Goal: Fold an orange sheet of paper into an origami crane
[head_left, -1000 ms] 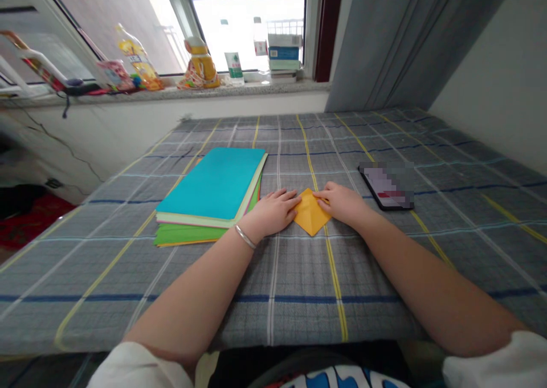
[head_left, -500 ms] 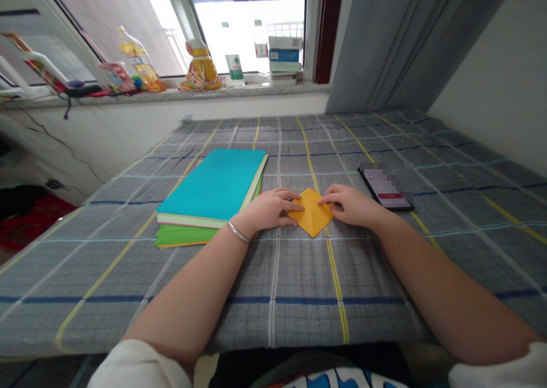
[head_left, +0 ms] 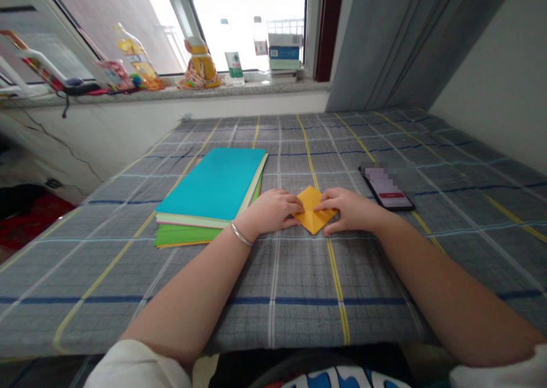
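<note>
right hand [head_left: 352, 210] slid further onto the orange paper [head_left: 311, 224] (fingers [head_left: 329, 203] spread)

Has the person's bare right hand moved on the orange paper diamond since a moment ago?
Yes, slightly: the bare right hand has slid toward the person, judged against the black smartphone beside it.

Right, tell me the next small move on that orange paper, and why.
I'd probably press the orange paper flat along its fold. The left hand and right hand already rest on it from either side, fingertips nearly meeting, and it lies flat on the checked cloth, so a firm crease seems within easy reach.
</note>
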The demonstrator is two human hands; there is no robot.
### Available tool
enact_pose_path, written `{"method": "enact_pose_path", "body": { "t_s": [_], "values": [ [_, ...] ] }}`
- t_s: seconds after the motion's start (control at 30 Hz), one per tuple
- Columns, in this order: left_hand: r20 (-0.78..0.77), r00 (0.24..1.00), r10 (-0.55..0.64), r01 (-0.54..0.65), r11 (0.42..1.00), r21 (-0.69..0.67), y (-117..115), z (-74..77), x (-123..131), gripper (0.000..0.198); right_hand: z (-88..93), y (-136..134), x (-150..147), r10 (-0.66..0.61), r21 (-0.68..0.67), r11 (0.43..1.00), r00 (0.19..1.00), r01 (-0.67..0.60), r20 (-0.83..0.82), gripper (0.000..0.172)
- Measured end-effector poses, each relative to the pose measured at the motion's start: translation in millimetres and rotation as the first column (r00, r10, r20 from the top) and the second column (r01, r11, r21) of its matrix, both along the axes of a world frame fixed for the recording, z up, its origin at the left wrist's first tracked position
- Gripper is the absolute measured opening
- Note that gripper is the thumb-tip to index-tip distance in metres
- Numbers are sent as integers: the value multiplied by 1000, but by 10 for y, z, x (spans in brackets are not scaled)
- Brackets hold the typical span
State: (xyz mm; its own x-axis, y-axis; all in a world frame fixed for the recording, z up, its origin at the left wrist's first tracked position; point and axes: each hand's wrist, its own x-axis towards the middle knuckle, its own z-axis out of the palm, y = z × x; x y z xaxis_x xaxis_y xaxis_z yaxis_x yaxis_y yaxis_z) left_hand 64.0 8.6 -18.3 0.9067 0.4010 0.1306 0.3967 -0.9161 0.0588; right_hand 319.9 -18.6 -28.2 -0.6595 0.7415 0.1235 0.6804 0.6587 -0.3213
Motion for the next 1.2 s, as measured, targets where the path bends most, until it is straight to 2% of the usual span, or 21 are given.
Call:
{"method": "enact_pose_path", "body": {
  "t_s": [0.1, 0.37, 0.5, 0.63, 0.87, 1.03, 1.2],
  "values": [
    [16, 999, -27, 28, 999, -26, -1, -6, 5, 25, 8, 2, 6, 21, 39, 999, 999, -22, 30, 49],
    [93, 996, -17, 23, 998, -61, 0, -25, 9, 23, 60, -43, -7, 49, 86, 995, 999, -51, 21, 18],
    [134, 991, 13, -3, 997, -78, 7, -47, 11, 23, 77, -61, -35, 59, 104, 993, 998, -61, 19, 18],
    [125, 990, 57, -49, 996, -72, -5, -46, 17, 25, 101, -78, -60, 13, 117, 993, 999, -19, 50, 17],
    [142, 976, 163, -157, 986, -48, 11, -63, 21, 21, 79, -72, -72, -238, 176, 959, 969, 224, 63, 19],
    [183, 935, 303, -278, 949, -150, 32, -88, 22, 21, 45, -38, -60, -326, 74, 943, 945, 324, 11, 20],
    [206, 923, 324, -288, 939, -186, 12, -95, 36, 18, -14, 20, -71, -280, 40, 959, 960, 280, -25, 20]
  ]
}}
